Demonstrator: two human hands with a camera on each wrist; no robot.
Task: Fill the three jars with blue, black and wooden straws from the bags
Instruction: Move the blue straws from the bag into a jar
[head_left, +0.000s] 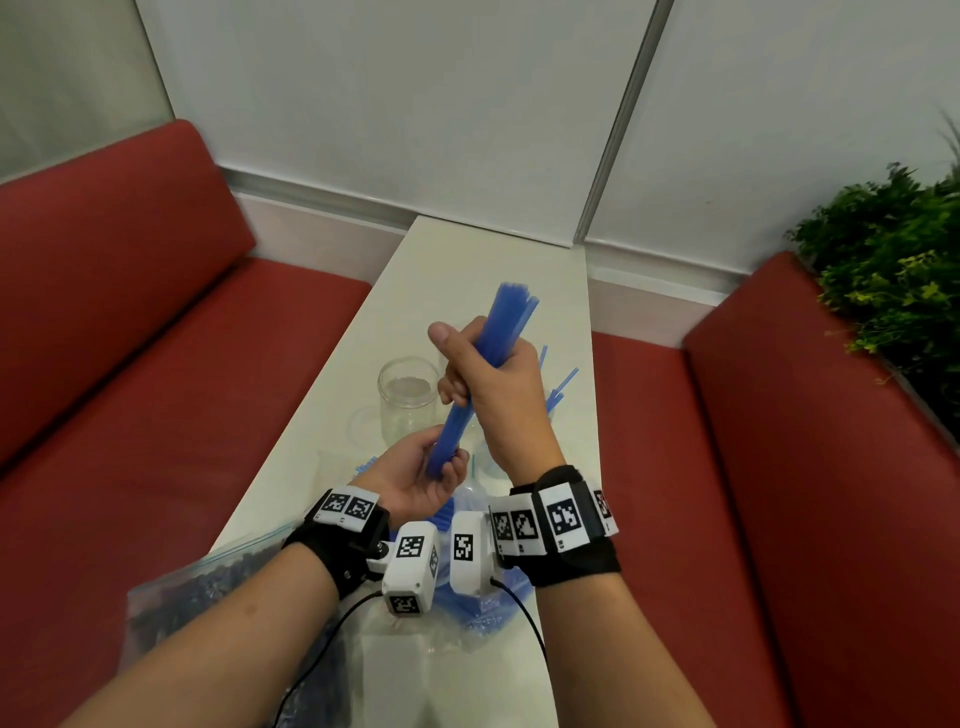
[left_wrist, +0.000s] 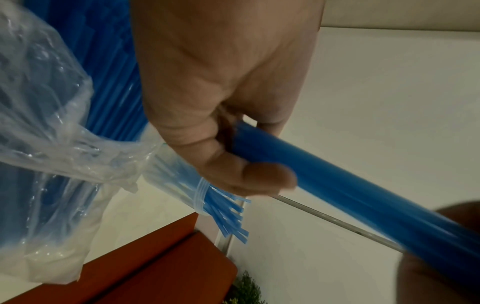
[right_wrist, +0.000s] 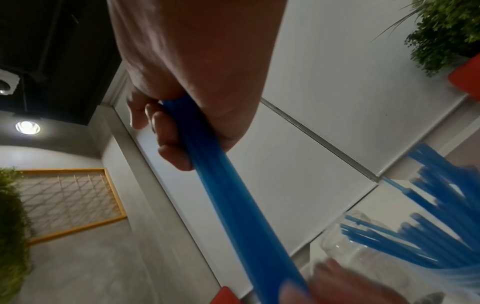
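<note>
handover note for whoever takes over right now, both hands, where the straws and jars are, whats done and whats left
Right hand: grips the bundle of blue straws around its middle, above the table.
Left hand: holds the bundle's lower end.
Things: empty jar stands left of the hands; a jar with blue straws stands behind the right hand; open blue straw bag lies under the wrists; bag of dark straws at the near left.
Done: some blue straws are in a jar.
Left: add this bundle, then the black and wooden straws. Third jar and wooden straws are not clearly visible.

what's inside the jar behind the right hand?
Blue straws stand in the jar, fanning out above its rim; their tips show past the right hand in the head view. That hand covers the jar body there, so fill level is hidden.
</note>
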